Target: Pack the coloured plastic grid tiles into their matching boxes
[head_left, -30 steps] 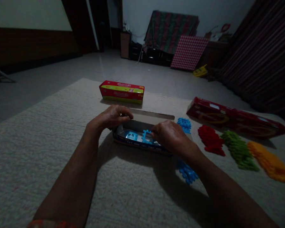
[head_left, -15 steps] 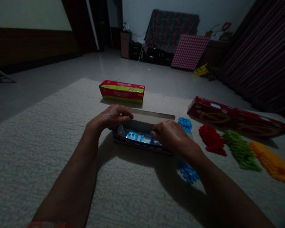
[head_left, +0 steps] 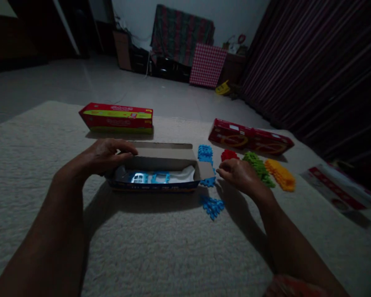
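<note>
An open dark blue cardboard box point(head_left: 154, 188) stands on the quilted mat, its back flap raised. Inside lie two light blue plastic pieces, one a window-like frame point(head_left: 139, 178), the other a square frame point(head_left: 161, 178). My left hand point(head_left: 100, 159) grips the left end of the box, thumb and fingers at its back edge. To the right of the box, my right hand point(head_left: 239, 173) hovers with curled fingers beside blue interlocking pieces point(head_left: 205, 152); whether it pinches anything is hidden. More blue pieces point(head_left: 213, 206) lie nearer to me.
Piles of red point(head_left: 229, 155), green point(head_left: 256, 163) and orange pieces point(head_left: 280, 175) lie at the right. Behind them is a long dark red box point(head_left: 250, 138). A red and yellow-green box point(head_left: 119, 119) stands at the back left, a white and red box point(head_left: 340, 187) far right.
My right hand has moved out of the box to the right, near the blue and red pieces. My left hand stays on the box. The view has turned to the right.
</note>
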`<state>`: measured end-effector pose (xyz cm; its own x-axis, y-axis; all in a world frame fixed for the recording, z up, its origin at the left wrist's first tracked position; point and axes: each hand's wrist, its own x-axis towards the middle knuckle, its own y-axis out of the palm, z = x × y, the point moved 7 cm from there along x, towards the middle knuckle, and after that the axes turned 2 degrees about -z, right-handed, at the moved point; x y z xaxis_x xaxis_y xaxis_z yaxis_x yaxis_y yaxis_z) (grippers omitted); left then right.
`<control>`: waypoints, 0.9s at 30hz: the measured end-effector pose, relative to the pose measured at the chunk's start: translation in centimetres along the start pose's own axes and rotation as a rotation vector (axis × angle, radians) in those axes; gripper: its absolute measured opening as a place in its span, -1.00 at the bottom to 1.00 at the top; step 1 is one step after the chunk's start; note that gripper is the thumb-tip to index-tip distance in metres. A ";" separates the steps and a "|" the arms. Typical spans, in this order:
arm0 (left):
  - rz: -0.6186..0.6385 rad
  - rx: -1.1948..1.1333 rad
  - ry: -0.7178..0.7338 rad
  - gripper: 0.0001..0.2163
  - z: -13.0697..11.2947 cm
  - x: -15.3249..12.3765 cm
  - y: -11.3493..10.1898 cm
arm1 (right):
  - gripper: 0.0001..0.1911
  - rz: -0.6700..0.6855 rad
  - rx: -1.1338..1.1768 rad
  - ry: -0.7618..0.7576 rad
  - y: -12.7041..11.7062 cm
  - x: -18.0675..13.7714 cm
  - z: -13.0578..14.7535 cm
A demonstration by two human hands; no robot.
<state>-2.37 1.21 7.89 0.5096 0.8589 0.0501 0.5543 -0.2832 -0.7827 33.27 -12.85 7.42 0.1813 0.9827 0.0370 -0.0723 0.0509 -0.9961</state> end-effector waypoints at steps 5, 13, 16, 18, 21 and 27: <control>-0.020 -0.010 -0.002 -0.67 -0.2 0.0 -0.2 | -0.67 0.006 0.076 0.047 1.9 -0.4 0.1; -0.032 -0.032 0.024 -0.70 -0.5 0.1 -0.2 | -0.77 0.026 0.065 0.072 2.7 -0.3 1.0; -0.013 -0.020 0.005 -0.69 -0.4 0.0 -0.1 | -0.80 0.013 0.063 0.078 2.9 -0.4 1.3; -0.009 -0.007 0.012 -0.69 -0.5 -0.1 -0.1 | -0.82 0.012 0.064 0.081 2.9 -0.4 1.4; -0.005 0.001 0.047 -0.69 -0.6 -0.1 -0.2 | -0.84 0.032 0.035 0.080 2.3 -0.3 1.0; -0.014 0.023 0.087 -0.68 -0.5 -0.1 -0.2 | -0.78 -0.196 0.001 0.148 -4.2 0.0 -1.5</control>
<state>-2.20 0.97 8.31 0.5579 0.8220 0.1146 0.5473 -0.2606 -0.7953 35.05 -13.34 11.50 0.3334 0.9173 0.2176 -0.0222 0.2383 -0.9709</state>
